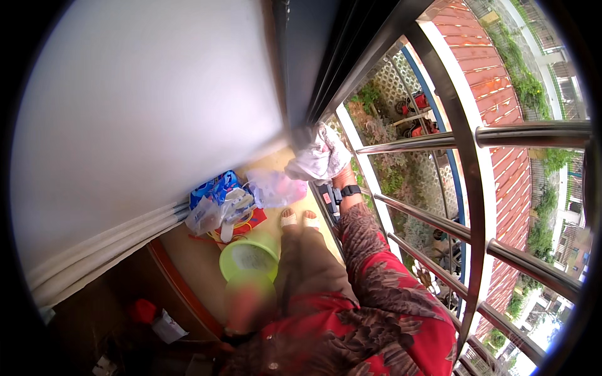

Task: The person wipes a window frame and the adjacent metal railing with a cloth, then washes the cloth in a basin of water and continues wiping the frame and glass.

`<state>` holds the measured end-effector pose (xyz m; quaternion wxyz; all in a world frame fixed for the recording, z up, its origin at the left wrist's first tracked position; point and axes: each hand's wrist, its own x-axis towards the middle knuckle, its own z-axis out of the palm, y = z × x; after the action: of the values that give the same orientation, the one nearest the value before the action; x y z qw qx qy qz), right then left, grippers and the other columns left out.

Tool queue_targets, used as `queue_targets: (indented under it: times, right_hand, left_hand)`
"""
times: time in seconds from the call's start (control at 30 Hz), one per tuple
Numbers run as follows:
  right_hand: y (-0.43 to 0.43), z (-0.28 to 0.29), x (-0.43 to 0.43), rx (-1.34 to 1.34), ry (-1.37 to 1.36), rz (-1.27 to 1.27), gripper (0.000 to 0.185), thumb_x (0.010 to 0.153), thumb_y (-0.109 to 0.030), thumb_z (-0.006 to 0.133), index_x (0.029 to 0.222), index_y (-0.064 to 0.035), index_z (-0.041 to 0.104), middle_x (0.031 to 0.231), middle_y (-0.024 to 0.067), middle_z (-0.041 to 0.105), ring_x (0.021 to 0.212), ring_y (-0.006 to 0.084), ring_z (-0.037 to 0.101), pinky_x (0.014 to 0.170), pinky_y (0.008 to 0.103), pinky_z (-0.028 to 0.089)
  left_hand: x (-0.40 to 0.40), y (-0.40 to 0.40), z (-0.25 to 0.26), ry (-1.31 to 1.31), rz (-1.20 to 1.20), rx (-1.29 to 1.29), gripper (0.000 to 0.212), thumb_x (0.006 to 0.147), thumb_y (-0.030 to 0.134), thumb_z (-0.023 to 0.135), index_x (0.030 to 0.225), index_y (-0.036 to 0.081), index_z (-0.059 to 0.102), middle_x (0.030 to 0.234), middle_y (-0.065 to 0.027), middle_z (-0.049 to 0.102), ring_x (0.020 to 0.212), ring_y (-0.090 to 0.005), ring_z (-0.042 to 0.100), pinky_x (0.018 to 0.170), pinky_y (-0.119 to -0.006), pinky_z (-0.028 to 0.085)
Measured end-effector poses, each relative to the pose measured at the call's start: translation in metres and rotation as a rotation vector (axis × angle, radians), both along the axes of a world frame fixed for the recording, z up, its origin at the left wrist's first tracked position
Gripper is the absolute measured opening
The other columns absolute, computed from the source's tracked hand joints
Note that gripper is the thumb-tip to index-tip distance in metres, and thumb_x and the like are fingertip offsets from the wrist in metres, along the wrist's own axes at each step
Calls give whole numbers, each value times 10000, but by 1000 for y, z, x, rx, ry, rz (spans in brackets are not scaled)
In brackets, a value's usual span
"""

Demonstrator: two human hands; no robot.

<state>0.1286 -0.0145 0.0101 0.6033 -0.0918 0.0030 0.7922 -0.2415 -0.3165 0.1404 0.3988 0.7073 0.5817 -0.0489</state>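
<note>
A crumpled white cloth (pixel 322 157) covers my right hand (pixel 339 177), which presses it against the lower end of the dark window frame (pixel 310 61). The cloth hides most of the fingers, and a black strap circles that wrist. Down by my waist, my left hand (pixel 247 303) is badly blurred. It overlaps the near side of a lime-green plastic bucket (pixel 225 265), whose open top faces up. Blur keeps me from telling whether its fingers grip the bucket.
Metal railing bars (pixel 418 223) run along my right, with greenery and a red roof (pixel 498 94) beyond. Plastic bags (pixel 273 188), a blue package (pixel 216 188) and a red bag (pixel 254 221) lie ahead of my feet. A gathered pale curtain (pixel 108 244) hangs left.
</note>
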Motion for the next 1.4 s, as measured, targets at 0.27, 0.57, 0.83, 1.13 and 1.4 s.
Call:
queue_targets:
  times: [0.27, 0.57, 0.83, 1.13, 1.4]
  right_hand:
    - [3, -11, -12, -382, -626, 11, 291, 942, -309, 462, 1031, -50, 560, 804, 24, 553, 668, 127, 513, 583, 245, 441]
    - [33, -52, -44, -193, -1661, -158, 250, 922, -216, 406, 861, -43, 574, 679, 71, 522, 551, 172, 481, 488, 300, 398]
    - [60, -73, -32, 272, -2608, 650, 233, 819, -125, 539, 1017, -27, 613, 940, 169, 641, 919, 305, 624, 717, 355, 504]
    - [62, 5, -45, -19, -2429, 763, 296, 804, -193, 518, 1033, -44, 631, 1048, 192, 630, 980, 362, 607, 779, 404, 508]
    - [28, -26, -23, -102, -2332, 477, 258, 827, -155, 466, 1013, -39, 603, 940, 223, 627, 885, 415, 596, 737, 453, 480]
  left_hand:
    - [6, 6, 3, 55, 0, -17, 184, 896, 144, 428, 800, 28, 534, 728, -156, 510, 630, -270, 474, 581, -398, 400]
    - [3, 1, -8, 41, 175, -137, 230, 909, 182, 395, 834, 25, 546, 740, -174, 534, 646, -270, 514, 580, -410, 416]
    - [23, 21, 13, -201, 464, -187, 129, 843, 137, 591, 834, 10, 608, 693, -96, 593, 617, -162, 564, 581, -296, 449]
    - [28, 16, 9, -200, 449, -125, 129, 839, 132, 597, 834, 3, 607, 700, -106, 597, 624, -181, 580, 583, -301, 454]
    - [16, 15, 14, -189, 440, -160, 123, 832, 125, 598, 830, 3, 607, 690, -102, 593, 606, -164, 566, 572, -294, 447]
